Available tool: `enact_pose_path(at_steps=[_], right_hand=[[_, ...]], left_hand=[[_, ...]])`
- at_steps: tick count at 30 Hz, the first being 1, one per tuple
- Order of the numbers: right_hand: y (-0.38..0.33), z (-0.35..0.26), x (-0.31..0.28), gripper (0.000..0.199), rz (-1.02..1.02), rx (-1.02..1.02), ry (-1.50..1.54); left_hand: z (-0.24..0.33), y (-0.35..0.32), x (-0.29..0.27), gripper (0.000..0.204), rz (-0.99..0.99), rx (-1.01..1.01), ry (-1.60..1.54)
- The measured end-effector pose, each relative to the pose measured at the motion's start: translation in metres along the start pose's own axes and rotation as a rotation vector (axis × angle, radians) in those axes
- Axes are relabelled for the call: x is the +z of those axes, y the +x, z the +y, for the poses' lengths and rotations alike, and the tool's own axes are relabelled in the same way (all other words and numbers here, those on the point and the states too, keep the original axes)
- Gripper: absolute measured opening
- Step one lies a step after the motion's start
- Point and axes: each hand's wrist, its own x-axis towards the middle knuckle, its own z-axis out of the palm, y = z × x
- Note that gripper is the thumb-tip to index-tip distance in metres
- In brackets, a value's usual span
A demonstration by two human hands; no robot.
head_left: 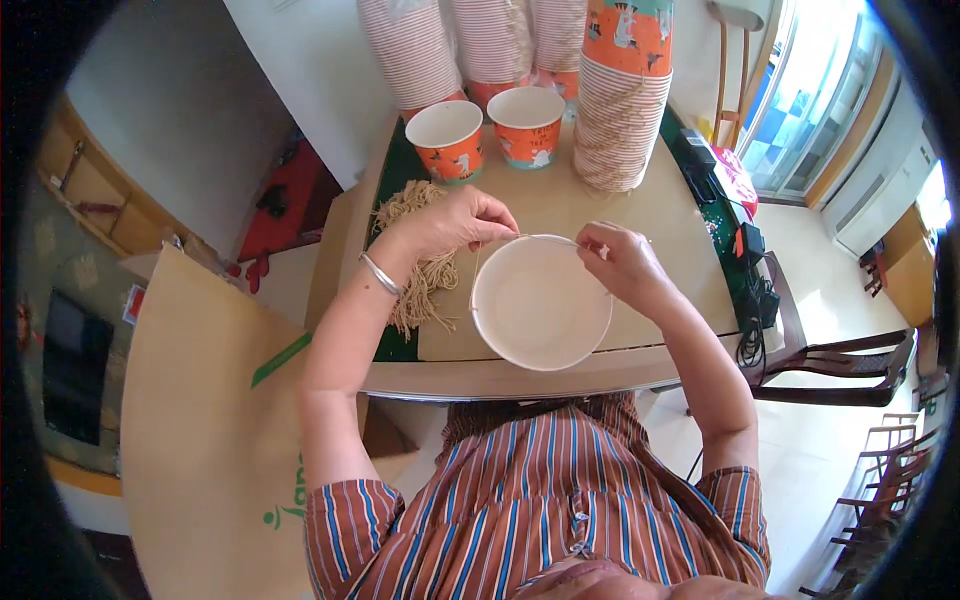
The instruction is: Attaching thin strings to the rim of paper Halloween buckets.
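A white-lined paper bucket [541,302] stands at the table's near edge, its open mouth facing up. At its far left rim my left hand [462,220] is closed, thumb and forefinger pinching a thin beige cord. My right hand [627,262] pinches at the far right rim, fingers curled. The cord appears to stretch between both fingertips along the far rim; its exact path is too fine to make out. A loose bundle of beige cords [428,290] lies beside the bucket, partly hidden under my left wrist.
Two orange printed paper buckets [445,143] stand behind my hands. A tall stack of buckets [618,125] rises at the back right, with more wrapped stacks [412,55] behind. Black adapters and cables [757,290] line the right edge. A large cardboard sheet [215,400] leans at left.
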Motion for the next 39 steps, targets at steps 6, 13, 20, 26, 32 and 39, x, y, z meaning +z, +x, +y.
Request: enact_pose_path(at_steps=[6, 13, 20, 26, 32, 39], right_hand=[[-0.011, -0.007, -0.018, 0.008, 0.052, -0.151, -0.142], [-0.019, -0.009, -0.026, 0.011, 0.146, -0.132, -0.268], [-0.031, -0.017, -0.031, 0.010, 0.215, -0.173, -0.423], [-0.033, -0.043, -0.065, 0.011, 0.302, -0.234, -0.631], [-0.014, -0.075, -0.116, 0.015, 0.500, -0.353, -0.815], [0.019, -0.118, -0.183, 0.031, 0.769, -0.657, -1.000]], left_hand=[[0.033, -0.005, 0.004, 0.017, -0.092, -0.014, 0.074], [0.056, -0.003, 0.014, 0.021, -0.137, -0.021, 0.111], [0.055, -0.005, 0.032, 0.024, 0.140, 0.319, 0.711], [0.089, 0.003, 0.038, 0.023, 0.289, 0.280, 1.009], [0.132, 0.024, 0.015, 0.016, 0.557, 0.456, 1.083], [0.215, 0.054, -0.028, 0.013, 0.881, 0.799, 1.188]])
